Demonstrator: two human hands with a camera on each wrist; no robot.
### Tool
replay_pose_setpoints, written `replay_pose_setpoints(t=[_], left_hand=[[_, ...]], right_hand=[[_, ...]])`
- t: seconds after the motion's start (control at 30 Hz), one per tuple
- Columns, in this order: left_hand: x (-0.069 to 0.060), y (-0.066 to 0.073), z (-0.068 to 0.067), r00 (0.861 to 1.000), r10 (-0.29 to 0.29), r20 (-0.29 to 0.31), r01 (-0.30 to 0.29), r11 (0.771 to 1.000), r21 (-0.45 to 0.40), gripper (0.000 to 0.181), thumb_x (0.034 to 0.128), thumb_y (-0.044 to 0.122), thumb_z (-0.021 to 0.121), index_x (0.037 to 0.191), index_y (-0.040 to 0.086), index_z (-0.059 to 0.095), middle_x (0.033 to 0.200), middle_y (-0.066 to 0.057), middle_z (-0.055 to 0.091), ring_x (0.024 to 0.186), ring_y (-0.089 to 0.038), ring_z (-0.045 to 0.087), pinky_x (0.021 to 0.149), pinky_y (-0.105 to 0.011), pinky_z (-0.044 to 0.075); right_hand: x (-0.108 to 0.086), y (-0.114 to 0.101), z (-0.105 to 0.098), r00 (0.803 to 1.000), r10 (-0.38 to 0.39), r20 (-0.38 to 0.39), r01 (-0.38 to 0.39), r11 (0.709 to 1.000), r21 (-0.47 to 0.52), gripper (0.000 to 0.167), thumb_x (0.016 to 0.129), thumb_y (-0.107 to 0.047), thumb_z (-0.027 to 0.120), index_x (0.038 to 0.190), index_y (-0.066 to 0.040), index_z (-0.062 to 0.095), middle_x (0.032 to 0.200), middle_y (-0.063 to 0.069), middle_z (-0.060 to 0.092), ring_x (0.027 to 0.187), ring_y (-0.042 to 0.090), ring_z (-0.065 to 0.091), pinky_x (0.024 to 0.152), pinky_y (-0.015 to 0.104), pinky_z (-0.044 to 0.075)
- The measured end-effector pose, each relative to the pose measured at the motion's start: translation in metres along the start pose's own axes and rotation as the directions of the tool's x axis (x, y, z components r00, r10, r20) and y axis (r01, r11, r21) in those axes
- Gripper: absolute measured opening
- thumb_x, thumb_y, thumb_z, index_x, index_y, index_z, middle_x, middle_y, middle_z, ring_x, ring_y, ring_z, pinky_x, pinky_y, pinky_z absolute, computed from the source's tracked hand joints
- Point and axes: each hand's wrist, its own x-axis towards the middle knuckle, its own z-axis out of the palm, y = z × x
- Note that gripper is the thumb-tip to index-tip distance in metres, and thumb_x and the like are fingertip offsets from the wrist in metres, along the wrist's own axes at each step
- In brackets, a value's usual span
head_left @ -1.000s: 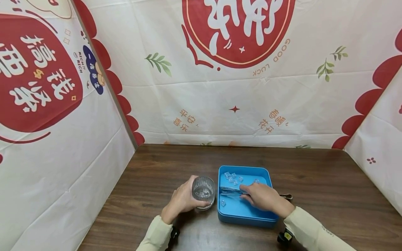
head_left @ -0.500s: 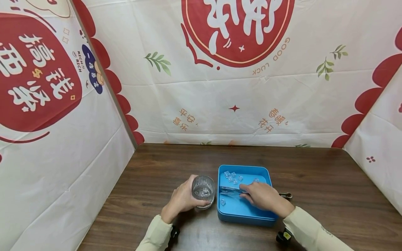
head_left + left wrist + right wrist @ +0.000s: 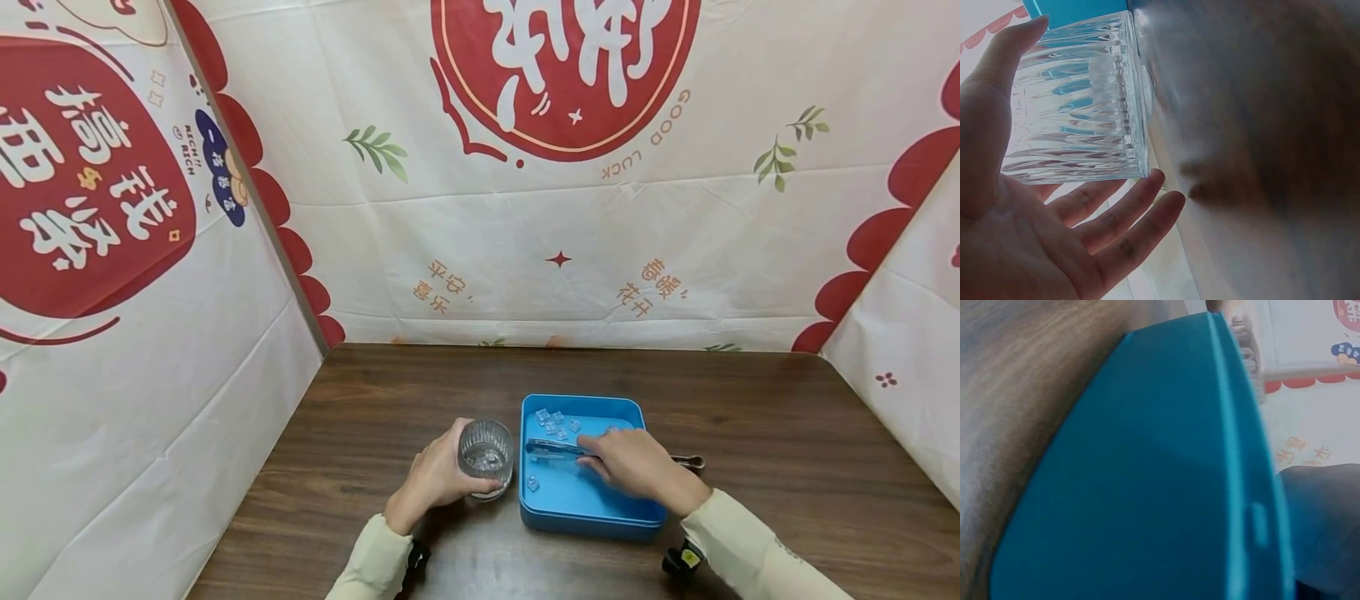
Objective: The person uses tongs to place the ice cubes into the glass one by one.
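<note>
A clear ribbed drinking glass [image 3: 486,454] stands on the table with several clear cubes in its bottom. My left hand [image 3: 435,477] holds it round the side; in the left wrist view the thumb lies along one side of the glass [image 3: 1079,106] and the fingers along the other. My right hand [image 3: 636,468] grips metal tongs [image 3: 551,447] above the blue tray [image 3: 592,525], their tips pointing left and their end jutting out behind the hand. Whether a cube sits between the tips, I cannot tell. Several clear cubes [image 3: 551,423] lie at the tray's far left; one cube [image 3: 532,482] lies nearer.
A dark wooden table [image 3: 375,400] carries the glass and the tray. White printed cloth [image 3: 555,217] hangs behind and at both sides. The tray's blue wall [image 3: 1129,469] fills most of the right wrist view.
My right hand and the tongs have shifted slightly right and away from me over the tray. The left hand and the glass have stayed in place.
</note>
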Motion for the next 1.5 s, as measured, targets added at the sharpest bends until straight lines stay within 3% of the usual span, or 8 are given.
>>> replay_pose_setpoints(t=[0.27, 0.5, 1.0, 1.27, 1.5], left_hand=[[0.000, 0.000, -0.001, 1.000, 0.008, -0.003, -0.008, 1.000, 0.002, 0.089, 0.0612, 0.060, 0.087, 0.131, 0.021, 0.047, 0.114, 0.001, 0.064, 0.097, -0.019, 0.063, 0.076, -0.044, 0.050], [-0.001, 0.000, -0.001, 1.000, 0.009, -0.011, -0.009, 1.000, 0.014, 0.089, 0.0609, 0.060, 0.087, 0.131, 0.021, 0.048, 0.114, 0.001, 0.065, 0.097, -0.019, 0.064, 0.075, -0.044, 0.051], [-0.002, 0.001, -0.001, 1.000, 0.020, -0.018, -0.020, 1.000, 0.015, 0.089, 0.0605, 0.059, 0.087, 0.130, 0.020, 0.048, 0.113, 0.001, 0.065, 0.095, -0.021, 0.064, 0.074, -0.045, 0.051], [-0.002, 0.001, -0.001, 0.999, 0.027, -0.021, -0.027, 1.000, 0.013, 0.087, 0.0613, 0.057, 0.088, 0.129, 0.020, 0.049, 0.112, 0.001, 0.066, 0.095, -0.020, 0.064, 0.074, -0.043, 0.051], [-0.002, 0.002, -0.001, 0.999, 0.031, -0.031, -0.030, 0.999, 0.030, 0.086, 0.0609, 0.056, 0.088, 0.128, 0.020, 0.049, 0.111, 0.002, 0.066, 0.094, -0.019, 0.065, 0.072, -0.041, 0.051]], right_hand=[[0.000, 0.003, -0.017, 0.997, -0.025, -0.075, 0.026, 1.000, 0.003, 0.011, 0.094, -0.029, 0.067, 0.091, -0.020, 0.062, 0.057, -0.014, 0.045, 0.050, 0.001, 0.039, 0.044, 0.021, 0.030], [0.000, 0.003, -0.032, 0.990, -0.037, -0.137, 0.037, 0.999, -0.005, 0.020, 0.094, -0.028, 0.067, 0.081, -0.022, 0.054, 0.055, -0.014, 0.033, 0.046, 0.000, 0.031, 0.043, 0.020, 0.025], [0.006, -0.004, -0.055, 0.983, -0.042, -0.179, 0.032, 0.998, -0.059, 0.015, 0.092, -0.027, 0.070, 0.087, -0.020, 0.059, 0.058, -0.012, 0.047, 0.046, -0.001, 0.038, 0.042, 0.019, 0.028], [0.013, -0.010, -0.067, 0.978, -0.056, -0.199, 0.041, 0.996, -0.080, 0.019, 0.091, -0.028, 0.071, 0.084, -0.021, 0.055, 0.056, -0.015, 0.041, 0.046, 0.000, 0.035, 0.043, 0.019, 0.027], [0.020, -0.016, -0.073, 0.976, -0.083, -0.201, 0.064, 0.993, -0.099, 0.019, 0.091, -0.028, 0.071, 0.083, -0.020, 0.055, 0.057, -0.014, 0.045, 0.046, 0.000, 0.036, 0.043, 0.019, 0.027]])
